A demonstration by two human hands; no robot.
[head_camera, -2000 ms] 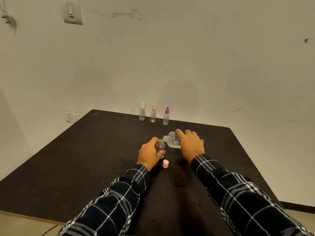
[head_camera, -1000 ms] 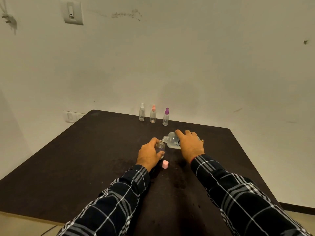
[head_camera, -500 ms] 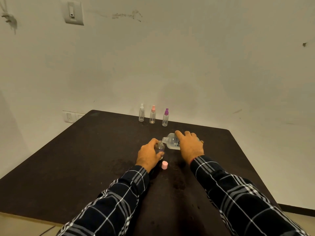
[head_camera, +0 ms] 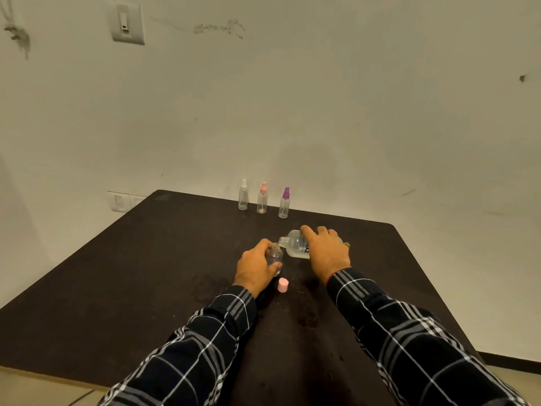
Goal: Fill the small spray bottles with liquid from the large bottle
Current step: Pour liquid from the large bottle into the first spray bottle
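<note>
We see a small clear plastic bottle with no top (head_camera: 275, 254) standing near the middle of the dark brown surface (head_camera: 117, 273). Our left hand (head_camera: 256, 268) wraps its fingers around this little bottle and holds it upright. Right beside it is a big clear round bottle with black letters on it (head_camera: 295, 247). The big bottle is tipped over on its side, and its open neck points left and meets the mouth of the little bottle. There is a bit of pale liquid in the low part of the big bottle. Our right hand (head_camera: 325, 253) lies over the top of the big bottle and grips it, with a ring (head_camera: 347, 244) on one finger.

A small pink cap (head_camera: 283, 285) stands on the surface just in front of the little bottle, between our two hands and touching neither.

At the far edge of the surface three more small clear spray bottles stand upright in a row: one with a white top (head_camera: 243, 197), one with a pink top (head_camera: 262, 200) and one with a purple top (head_camera: 284, 205). They are well apart from our hands.

Both arms wear dark checked sleeves (head_camera: 409, 341). Behind it all is a pale wall with a light switch (head_camera: 127, 22) up high.
</note>
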